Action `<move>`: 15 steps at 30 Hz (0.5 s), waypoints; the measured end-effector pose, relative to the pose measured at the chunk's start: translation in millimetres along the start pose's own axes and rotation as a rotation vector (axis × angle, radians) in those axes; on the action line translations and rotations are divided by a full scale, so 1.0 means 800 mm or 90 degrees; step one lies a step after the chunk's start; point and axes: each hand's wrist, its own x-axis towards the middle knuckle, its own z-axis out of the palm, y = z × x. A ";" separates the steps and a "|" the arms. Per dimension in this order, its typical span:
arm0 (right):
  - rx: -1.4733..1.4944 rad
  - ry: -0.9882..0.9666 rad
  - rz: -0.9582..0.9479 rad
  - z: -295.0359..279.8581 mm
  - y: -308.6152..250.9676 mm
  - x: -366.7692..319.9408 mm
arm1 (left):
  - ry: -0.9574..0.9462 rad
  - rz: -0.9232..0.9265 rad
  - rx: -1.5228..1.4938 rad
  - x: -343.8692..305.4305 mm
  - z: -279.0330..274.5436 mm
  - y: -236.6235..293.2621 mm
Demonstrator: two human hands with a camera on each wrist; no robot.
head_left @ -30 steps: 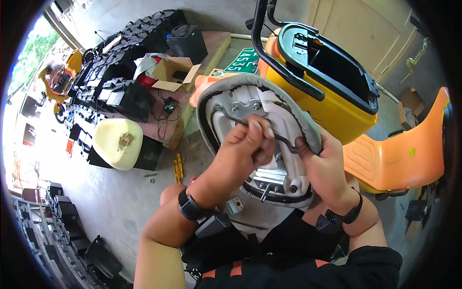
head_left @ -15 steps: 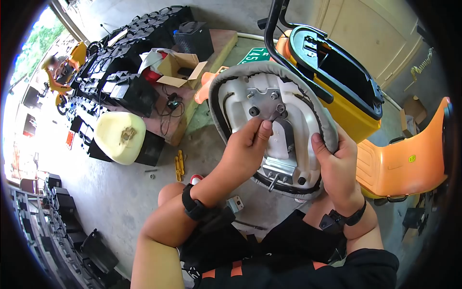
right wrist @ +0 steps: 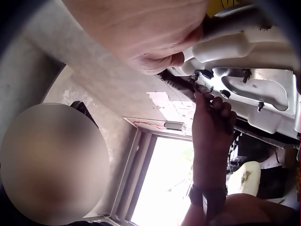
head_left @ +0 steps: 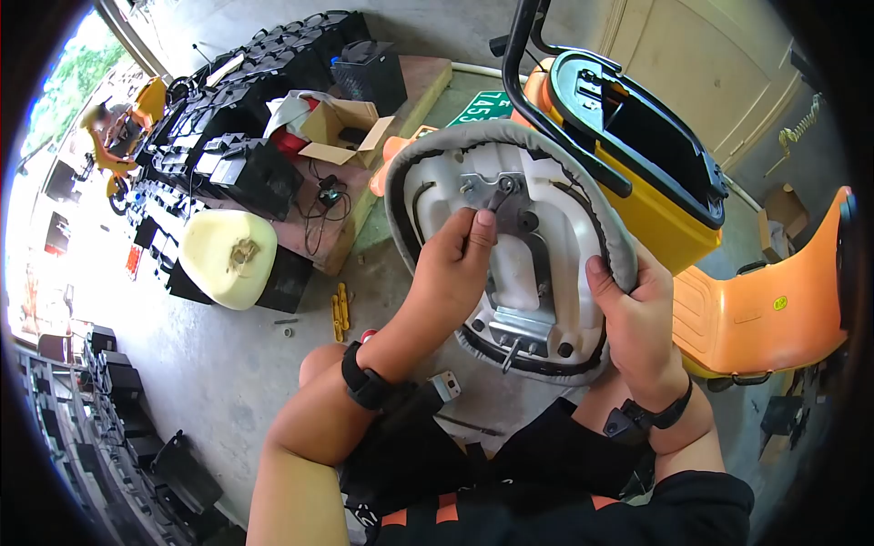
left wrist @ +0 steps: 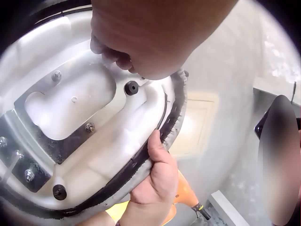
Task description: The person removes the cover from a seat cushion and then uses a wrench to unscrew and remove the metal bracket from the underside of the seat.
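Observation:
A seat [head_left: 428, 155] with a grey cover is held with its white underside up, showing a metal bracket plate [head_left: 523, 320] with bolts and black rubber feet. My left hand [head_left: 455, 259] grips a ring spanner [head_left: 497, 200], thumb laid along it, its ring end at a nut on the upper part of the plate. The hand hides most of the spanner. My right hand [head_left: 633, 314] holds the seat by its right rim, thumb on the underside edge. The left wrist view shows the right hand [left wrist: 157, 183] on that rim, near a black rubber foot [left wrist: 131, 88].
A yellow vehicle body [head_left: 637, 196] with a black handlebar stands behind the seat; an orange seat [head_left: 774, 291] is at the right. At the left are black batteries [head_left: 246, 173], an open cardboard box [head_left: 341, 127] and a pale foam cushion [head_left: 228, 259]. Yellow parts [head_left: 340, 314] lie on the floor.
The spanner, first held slantwise across the underside, has turned with its ring end to the nut. My left hand has shifted slightly left since half a second ago. The right hand keeps its hold.

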 end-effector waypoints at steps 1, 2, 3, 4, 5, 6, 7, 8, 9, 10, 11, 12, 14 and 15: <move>-0.011 0.000 -0.014 0.000 0.000 0.000 | -0.022 -0.012 -0.027 0.000 0.000 0.000; -0.011 0.000 -0.013 -0.001 -0.001 -0.001 | -0.045 -0.024 -0.055 -0.001 0.001 0.000; -0.020 0.001 -0.008 -0.002 -0.002 -0.001 | -0.046 -0.024 -0.055 -0.001 0.002 0.000; -0.028 0.002 -0.004 -0.002 -0.003 -0.001 | -0.055 -0.040 -0.081 -0.001 0.003 -0.002; -0.028 0.002 -0.004 -0.002 -0.002 -0.001 | -0.064 -0.056 -0.106 0.000 0.003 -0.002; -0.025 0.006 -0.012 -0.001 0.000 -0.002 | -0.064 -0.055 -0.106 0.000 0.003 -0.001; -0.022 0.010 -0.019 0.000 0.001 -0.002 | -0.071 -0.090 -0.112 0.002 0.002 0.001; -0.022 0.010 -0.019 0.001 0.001 -0.001 | -0.077 -0.124 -0.119 0.002 0.002 0.002; -0.021 0.012 -0.023 0.002 0.000 -0.001 | -0.077 -0.125 -0.119 0.002 0.002 0.000; -0.020 0.013 -0.027 0.003 0.000 0.000 | -0.106 -0.127 -0.126 0.002 0.004 -0.004; -0.020 0.012 -0.027 0.002 0.001 0.000 | -0.134 -0.130 -0.132 0.002 0.005 -0.006; -0.025 0.006 -0.028 0.002 0.002 0.000 | -0.132 -0.130 -0.132 0.001 0.008 -0.007; -0.029 0.002 -0.028 0.002 0.003 -0.001 | -0.186 -0.156 -0.267 -0.003 0.016 -0.007; -0.031 -0.001 -0.026 0.003 0.002 -0.002 | -0.187 -0.156 -0.267 -0.005 0.019 -0.005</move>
